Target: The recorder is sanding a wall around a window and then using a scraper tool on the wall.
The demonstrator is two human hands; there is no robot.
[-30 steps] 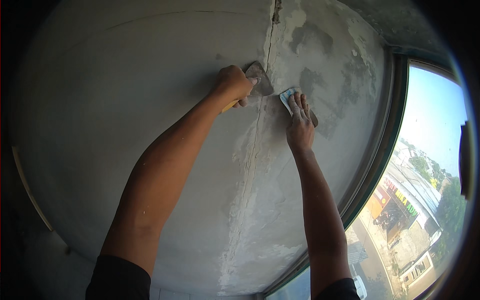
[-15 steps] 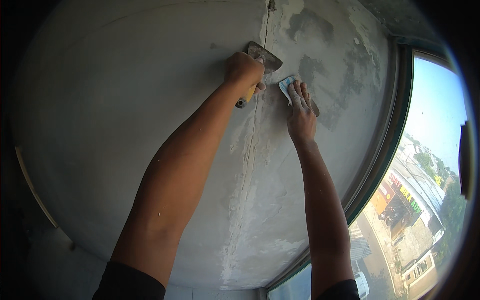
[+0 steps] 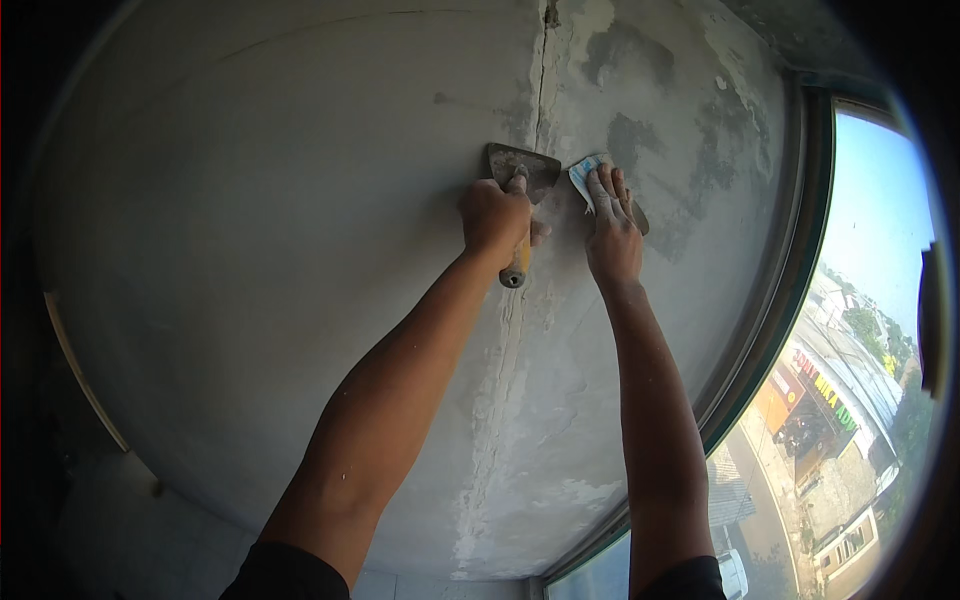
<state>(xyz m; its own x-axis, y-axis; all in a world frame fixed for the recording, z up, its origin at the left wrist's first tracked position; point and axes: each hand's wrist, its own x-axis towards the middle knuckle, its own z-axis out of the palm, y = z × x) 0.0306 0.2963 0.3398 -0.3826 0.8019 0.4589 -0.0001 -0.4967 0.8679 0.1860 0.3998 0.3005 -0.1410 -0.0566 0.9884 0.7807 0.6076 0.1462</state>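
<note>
My left hand [image 3: 497, 218] is closed around the yellow handle of a scraper [image 3: 526, 168]. Its wide, stained metal blade lies across the crack [image 3: 543, 90] that runs down the grey plastered wall, blade up and handle down. To the right, my right hand [image 3: 614, 228] presses a thin white and blue sheet [image 3: 586, 175] to the wall with its fingers laid over it. A dark brown edge shows beside the fingers; whether it belongs to the sheet I cannot tell. Below the scraper, the crack continues as a pale, rough band [image 3: 483, 440].
Dark damp-looking patches [image 3: 634, 145] and flaking pale paint [image 3: 725, 50] mark the wall on the upper right. A dark window frame [image 3: 765, 335] borders it, with a street and buildings outside. At the far left is a light-coloured strip [image 3: 82, 375].
My left hand has moved the scraper down along the crack, and its handle has turned from slanting to nearly upright. My right hand stays almost in place. The view has shifted slightly.
</note>
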